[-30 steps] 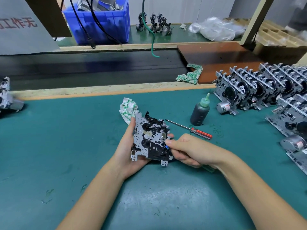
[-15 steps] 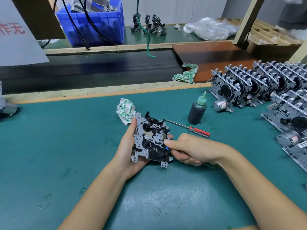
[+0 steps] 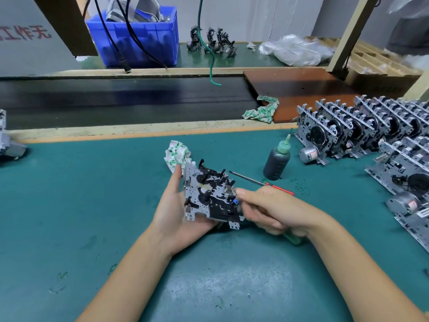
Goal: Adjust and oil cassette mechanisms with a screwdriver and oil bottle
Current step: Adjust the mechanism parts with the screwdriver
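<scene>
Both hands meet over the middle of the green surface (image 3: 69, 205): the left hand (image 3: 176, 212) cradles a cassette mechanism (image 3: 211, 197) from beneath, thumb up along its left edge, while the right hand (image 3: 271, 210) has its fingers curled round a green-handled tool (image 3: 293, 238) whose tip is hidden at the mechanism's right side. Just behind the mechanism lies a crumpled cloth (image 3: 177, 155); to its right a red-handled screwdriver (image 3: 262, 182) lies flat, its tip near the mechanism, and the dark oil bottle (image 3: 276, 160) stands upright just beyond it. Open mat stretches to the left and toward the near edge. Rows of finished mechanisms (image 3: 362, 130) crowd the right edge. Behind the surface's wooden lip runs a black conveyor belt (image 3: 116, 101), with a second cloth (image 3: 262, 110) at a brown board (image 3: 301, 89), and beyond it a blue bin (image 3: 139, 36).
</scene>
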